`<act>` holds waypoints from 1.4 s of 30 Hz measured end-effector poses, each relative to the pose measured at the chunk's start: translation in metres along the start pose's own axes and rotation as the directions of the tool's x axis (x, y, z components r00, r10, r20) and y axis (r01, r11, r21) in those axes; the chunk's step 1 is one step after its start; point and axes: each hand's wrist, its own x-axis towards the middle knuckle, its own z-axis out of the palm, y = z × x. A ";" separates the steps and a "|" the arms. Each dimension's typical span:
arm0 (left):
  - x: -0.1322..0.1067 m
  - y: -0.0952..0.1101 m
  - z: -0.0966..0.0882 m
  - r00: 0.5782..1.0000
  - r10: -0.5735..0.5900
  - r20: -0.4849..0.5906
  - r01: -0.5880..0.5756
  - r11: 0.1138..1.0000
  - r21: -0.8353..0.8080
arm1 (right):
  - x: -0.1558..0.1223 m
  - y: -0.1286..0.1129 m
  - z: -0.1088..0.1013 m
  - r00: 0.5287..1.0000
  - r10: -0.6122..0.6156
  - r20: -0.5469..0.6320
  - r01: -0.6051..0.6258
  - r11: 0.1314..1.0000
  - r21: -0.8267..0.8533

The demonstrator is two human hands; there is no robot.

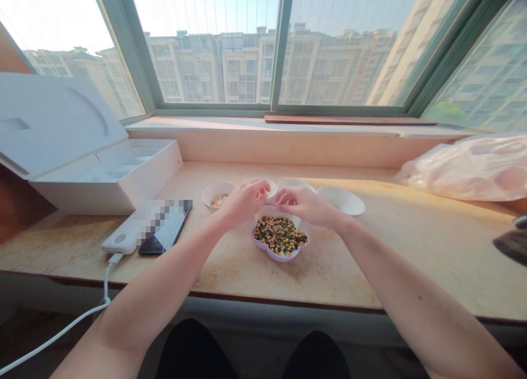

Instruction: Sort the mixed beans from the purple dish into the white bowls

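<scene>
A lilac, petal-shaped bowl (280, 256) holds a mix of dark green and tan beans (280, 235), with a few pale pieces among them. Just beyond its upper left edge, my left hand (248, 202) hovers by a white bowl (272, 188), its fingers curled together. My right hand (302, 204) is over the far rim of the lilac bowl, fingers bent down and closed with the thumb. Anything between the fingertips of either hand is too small to see. Behind my right hand, another white bowl (297, 183) is partly hidden.
Left of my hands stands a white bowl (206, 195) with pale pieces; to the right, another white bowl (348, 201). A phone (158, 244), a cabled white power bank (123, 236) and an open white box (152, 170) lie left. A plastic bag (473, 167) rests right.
</scene>
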 end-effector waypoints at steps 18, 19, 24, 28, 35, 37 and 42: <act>-0.015 0.025 0.007 0.792 0.378 0.479 -0.377 0.920 -0.103 | 0.004 0.008 -0.020 0.925 0.177 -0.337 -0.317 0.847 -0.426; -0.014 0.025 0.007 0.783 0.372 0.499 -0.373 0.922 -0.102 | 0.004 0.006 -0.019 0.927 0.172 -0.332 -0.309 0.851 -0.424; -0.011 0.026 0.005 0.760 0.321 0.565 -0.311 0.943 -0.118 | 0.001 0.003 -0.017 0.939 0.152 -0.308 -0.276 0.868 -0.414; -0.010 0.026 0.005 0.750 0.297 0.591 -0.279 0.952 -0.125 | 0.002 0.004 -0.017 0.943 0.136 -0.304 -0.258 0.874 -0.411; -0.009 0.025 0.006 0.781 0.301 0.548 -0.266 0.953 -0.145 | 0.003 0.007 -0.017 0.946 0.125 -0.301 -0.245 0.881 -0.405; -0.010 0.024 0.006 0.788 0.288 0.544 -0.249 0.958 -0.146 | 0.003 0.007 -0.017 0.943 0.129 -0.308 -0.252 0.881 -0.401; -0.008 0.020 0.008 0.828 0.276 0.488 -0.245 0.961 -0.129 | 0.004 0.003 -0.018 0.941 0.121 -0.315 -0.238 0.901 -0.364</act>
